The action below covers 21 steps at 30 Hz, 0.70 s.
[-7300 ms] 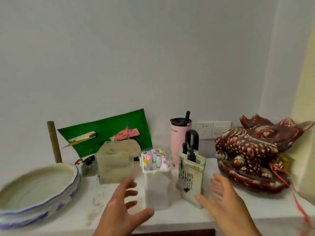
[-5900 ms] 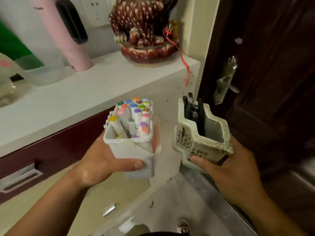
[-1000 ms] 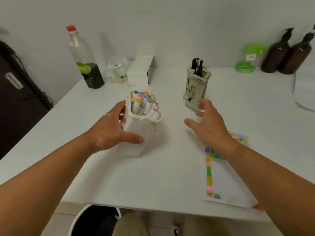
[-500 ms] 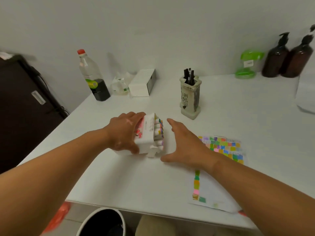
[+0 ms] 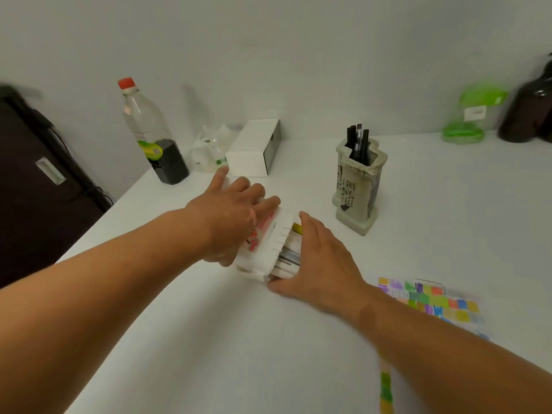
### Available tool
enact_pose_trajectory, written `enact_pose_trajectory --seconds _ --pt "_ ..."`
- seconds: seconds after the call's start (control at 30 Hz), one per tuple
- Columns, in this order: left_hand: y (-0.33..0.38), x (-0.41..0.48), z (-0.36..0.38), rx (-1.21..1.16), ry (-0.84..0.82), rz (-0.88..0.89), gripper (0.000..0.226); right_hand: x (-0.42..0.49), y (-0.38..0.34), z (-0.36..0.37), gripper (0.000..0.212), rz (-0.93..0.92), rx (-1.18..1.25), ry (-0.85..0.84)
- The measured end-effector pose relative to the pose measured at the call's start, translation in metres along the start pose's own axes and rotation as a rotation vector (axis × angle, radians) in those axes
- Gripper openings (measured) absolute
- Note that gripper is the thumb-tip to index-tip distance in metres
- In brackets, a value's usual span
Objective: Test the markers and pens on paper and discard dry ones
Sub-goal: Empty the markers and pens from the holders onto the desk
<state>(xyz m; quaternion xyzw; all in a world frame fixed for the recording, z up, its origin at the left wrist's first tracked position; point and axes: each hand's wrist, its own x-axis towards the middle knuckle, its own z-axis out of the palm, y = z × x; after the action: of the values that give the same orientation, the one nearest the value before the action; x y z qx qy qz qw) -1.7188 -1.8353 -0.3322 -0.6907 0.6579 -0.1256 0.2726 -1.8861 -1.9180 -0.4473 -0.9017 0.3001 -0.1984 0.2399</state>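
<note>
A white marker box (image 5: 268, 243) lies tipped on its side in the middle of the white table (image 5: 209, 339), mouth facing right. My left hand (image 5: 230, 216) holds it, fingers spread over the top and thumb at the near side. Several markers (image 5: 288, 255) stick out of the mouth. My right hand (image 5: 319, 264) cups over their ends, fingers fairly straight, thumb on the table. A grey ceramic pen holder (image 5: 357, 186) with black pens (image 5: 358, 141) stands upright behind my right hand. A paper (image 5: 433, 303) with coloured swatches lies at the right, partly under my right forearm.
Along the back wall stand a plastic bottle (image 5: 152, 135) with dark liquid, a crumpled clear bag (image 5: 209, 147), a white carton (image 5: 254, 147), a green container (image 5: 469, 115) and a brown bottle (image 5: 525, 112). A dark cabinet (image 5: 35, 189) stands left of the table.
Both holders were carried from a shelf to this table. In the last second my left hand tipped the marker box onto its side, and my right hand closed in over the marker ends.
</note>
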Motion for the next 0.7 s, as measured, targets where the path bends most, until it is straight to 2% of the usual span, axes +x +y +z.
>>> enact_pose_trajectory --seconds 0.17,0.33,0.5,0.7 --pt "-0.011 -0.001 -0.001 -0.031 -0.031 0.007 0.127 0.007 -0.015 -0.002 0.133 0.008 -0.052 -0.014" --pt "-0.012 -0.001 0.001 -0.018 -0.022 0.015 0.126 0.009 -0.025 0.001 0.107 -0.004 -0.182 0.018" --pt "-0.028 -0.011 -0.003 0.027 -0.015 -0.029 0.130 -0.002 -0.012 -0.012 0.087 0.005 -0.218 -0.042" --pt "-0.019 -0.017 -0.003 0.031 -0.026 -0.021 0.129 -0.005 -0.027 -0.016 0.121 -0.060 -0.201 -0.144"
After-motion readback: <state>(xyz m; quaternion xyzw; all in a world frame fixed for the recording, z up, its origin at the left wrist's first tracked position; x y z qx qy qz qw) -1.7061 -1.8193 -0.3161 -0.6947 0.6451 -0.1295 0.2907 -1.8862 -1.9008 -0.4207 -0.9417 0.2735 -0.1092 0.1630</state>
